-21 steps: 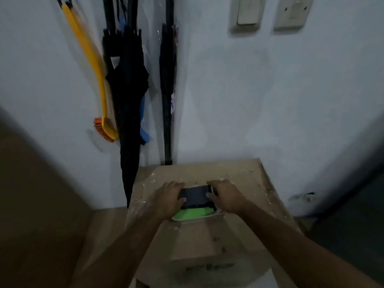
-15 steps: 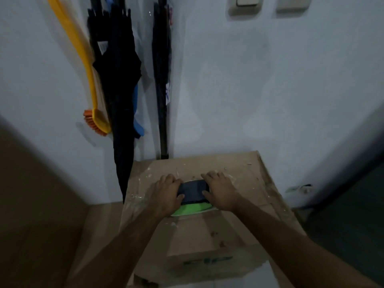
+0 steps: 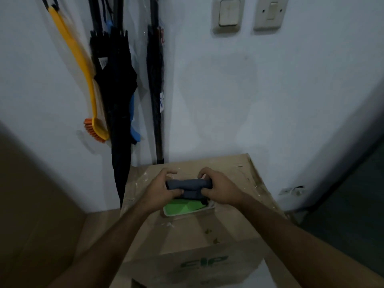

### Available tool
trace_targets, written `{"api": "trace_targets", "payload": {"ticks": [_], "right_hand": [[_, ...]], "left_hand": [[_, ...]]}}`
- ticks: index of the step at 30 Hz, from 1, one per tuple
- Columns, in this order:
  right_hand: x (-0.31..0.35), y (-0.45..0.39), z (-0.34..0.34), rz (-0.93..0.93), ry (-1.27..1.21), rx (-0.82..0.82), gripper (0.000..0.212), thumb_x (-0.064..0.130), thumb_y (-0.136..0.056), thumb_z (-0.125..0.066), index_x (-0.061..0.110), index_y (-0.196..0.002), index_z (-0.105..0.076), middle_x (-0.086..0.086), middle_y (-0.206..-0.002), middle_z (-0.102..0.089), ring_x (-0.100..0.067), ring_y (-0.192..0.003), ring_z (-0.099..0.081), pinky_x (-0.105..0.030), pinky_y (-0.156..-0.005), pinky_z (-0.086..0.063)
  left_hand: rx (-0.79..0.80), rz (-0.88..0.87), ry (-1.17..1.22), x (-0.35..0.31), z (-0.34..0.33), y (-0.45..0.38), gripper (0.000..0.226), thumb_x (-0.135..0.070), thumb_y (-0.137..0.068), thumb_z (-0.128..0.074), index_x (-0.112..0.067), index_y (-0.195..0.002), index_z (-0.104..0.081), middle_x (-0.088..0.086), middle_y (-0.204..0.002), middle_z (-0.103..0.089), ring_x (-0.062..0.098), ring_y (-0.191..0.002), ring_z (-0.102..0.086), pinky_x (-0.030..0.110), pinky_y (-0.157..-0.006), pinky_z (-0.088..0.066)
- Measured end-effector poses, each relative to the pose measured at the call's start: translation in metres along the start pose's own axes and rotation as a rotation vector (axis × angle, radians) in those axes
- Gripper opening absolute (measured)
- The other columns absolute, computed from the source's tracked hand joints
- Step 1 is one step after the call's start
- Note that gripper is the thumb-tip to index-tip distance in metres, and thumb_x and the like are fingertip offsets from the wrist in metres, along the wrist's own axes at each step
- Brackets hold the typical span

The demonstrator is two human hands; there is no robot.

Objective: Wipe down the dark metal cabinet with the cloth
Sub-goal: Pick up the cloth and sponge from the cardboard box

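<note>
A folded dark grey cloth [image 3: 190, 189] is held between both hands above a cardboard box [image 3: 207, 231]. My left hand [image 3: 159, 191] grips its left end, thumb and fingers curled round it. My right hand [image 3: 220, 189] grips its right end the same way. Just under the cloth a green and white cloth [image 3: 182, 208] lies flat on the box top. A dark surface at the far right edge [image 3: 357, 194] may be the cabinet; it is too dim to tell.
The box stands against a white wall. A yellow brush [image 3: 91, 96] with orange bristles, dark folded umbrellas [image 3: 118, 96] and a blue-handled tool [image 3: 134, 121] hang on the wall at left. Two light switches [image 3: 228, 13] sit high on the wall. A brown panel [image 3: 31, 204] fills the lower left.
Both hands lay on the grey cloth atop the box before. Now they have closed round its ends and raised it off the green cloth.
</note>
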State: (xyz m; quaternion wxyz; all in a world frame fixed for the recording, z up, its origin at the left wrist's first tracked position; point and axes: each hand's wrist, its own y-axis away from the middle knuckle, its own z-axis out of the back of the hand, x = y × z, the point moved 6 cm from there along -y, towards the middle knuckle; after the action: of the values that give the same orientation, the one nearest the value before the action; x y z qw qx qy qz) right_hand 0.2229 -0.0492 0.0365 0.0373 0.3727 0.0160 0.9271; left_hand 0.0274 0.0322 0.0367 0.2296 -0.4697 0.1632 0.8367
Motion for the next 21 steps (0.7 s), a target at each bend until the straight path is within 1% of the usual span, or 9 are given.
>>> {"api": "trace_targets", "payload": {"ticks": [3,6,9,11,13,14,16,18,21], "right_hand": [[0.025,0.018,0.021,0.026,-0.110,0.036,0.032,0.027,-0.084,-0.077,0.022,-0.112,-0.062,-0.002,-0.095,-0.070,-0.019,-0.085,-0.069,-0.041,-0.074,-0.057],[0.042,0.042,0.040,0.020,-0.270,0.049,0.038,0.042,-0.086,-0.080,0.014,-0.109,-0.070,-0.005,-0.102,-0.075,-0.021,-0.093,-0.072,-0.044,-0.083,-0.060],[0.049,0.076,0.062,-0.045,-0.656,0.021,0.049,0.045,-0.085,-0.079,0.020,-0.126,-0.067,0.001,-0.118,-0.075,-0.020,-0.107,-0.072,-0.040,-0.090,-0.061],[0.048,0.100,0.081,-0.066,-0.827,-0.056,0.052,0.046,-0.087,-0.078,0.023,-0.131,-0.064,0.000,-0.124,-0.073,-0.022,-0.113,-0.070,-0.041,-0.092,-0.059],[0.045,0.126,0.101,-0.060,-0.898,-0.140,0.045,0.039,-0.091,-0.074,0.018,-0.129,-0.064,-0.006,-0.124,-0.073,-0.027,-0.111,-0.070,-0.042,-0.092,-0.059],[0.042,0.141,0.112,-0.059,-0.922,-0.178,0.040,0.036,-0.093,-0.072,0.016,-0.127,-0.066,-0.009,-0.121,-0.074,-0.028,-0.108,-0.072,-0.040,-0.088,-0.059],[0.032,0.174,0.134,-0.062,-0.980,-0.251,0.035,0.033,-0.095,-0.070,0.013,-0.124,-0.068,-0.012,-0.115,-0.075,-0.028,-0.100,-0.074,-0.034,-0.078,-0.059],[0.017,0.212,0.157,-0.083,-1.037,-0.314,0.034,0.034,-0.095,-0.070,0.013,-0.122,-0.071,-0.014,-0.113,-0.075,-0.028,-0.096,-0.074,-0.032,-0.073,-0.059],[-0.013,0.278,0.193,-0.102,-1.074,-0.397,0.032,0.042,-0.092,-0.072,0.020,-0.116,-0.075,-0.015,-0.112,-0.075,-0.031,-0.095,-0.074,-0.034,-0.073,-0.059]], "left_hand": [[0.055,0.049,0.385,-0.028,-0.001,0.005,0.040,-0.003,-0.086,-0.082,-0.011,-0.123,-0.067,0.010,-0.115,-0.076,0.026,-0.107,-0.074,0.029,-0.082,-0.063],[0.162,-0.004,0.579,-0.073,-0.008,0.011,0.038,-0.013,-0.080,-0.084,-0.009,-0.117,-0.073,0.011,-0.110,-0.080,0.027,-0.101,-0.078,0.029,-0.077,-0.063],[0.204,-0.056,0.605,-0.118,-0.022,0.018,0.055,-0.027,-0.072,-0.088,-0.003,-0.118,-0.073,0.017,-0.113,-0.079,0.029,-0.100,-0.077,0.033,-0.078,-0.064],[0.256,-0.088,0.596,-0.148,-0.039,0.025,0.056,-0.036,-0.077,-0.085,-0.002,-0.119,-0.074,0.022,-0.115,-0.077,0.032,-0.099,-0.076,0.038,-0.083,-0.065],[0.265,-0.117,0.557,-0.178,-0.059,0.034,0.052,-0.045,-0.085,-0.077,-0.003,-0.115,-0.076,0.022,-0.106,-0.077,0.029,-0.086,-0.072,0.037,-0.074,-0.059],[0.251,-0.129,0.521,-0.193,-0.070,0.038,0.051,-0.048,-0.087,-0.073,-0.003,-0.110,-0.078,0.019,-0.094,-0.075,0.025,-0.076,-0.065,0.033,-0.066,-0.053],[0.244,-0.145,0.460,-0.221,-0.098,0.047,0.051,-0.054,-0.088,-0.069,-0.005,-0.099,-0.077,0.013,-0.076,-0.060,0.017,-0.062,-0.050,0.026,-0.055,-0.039],[0.286,-0.139,0.453,-0.246,-0.136,0.059,0.047,-0.057,-0.088,-0.068,-0.011,-0.093,-0.073,0.007,-0.073,-0.054,0.015,-0.059,-0.046,0.024,-0.051,-0.036],[0.364,-0.138,0.463,-0.288,-0.208,0.081,0.036,-0.051,-0.099,-0.063,-0.015,-0.097,-0.067,0.006,-0.077,-0.061,0.015,-0.062,-0.055,0.024,-0.052,-0.040]]}}
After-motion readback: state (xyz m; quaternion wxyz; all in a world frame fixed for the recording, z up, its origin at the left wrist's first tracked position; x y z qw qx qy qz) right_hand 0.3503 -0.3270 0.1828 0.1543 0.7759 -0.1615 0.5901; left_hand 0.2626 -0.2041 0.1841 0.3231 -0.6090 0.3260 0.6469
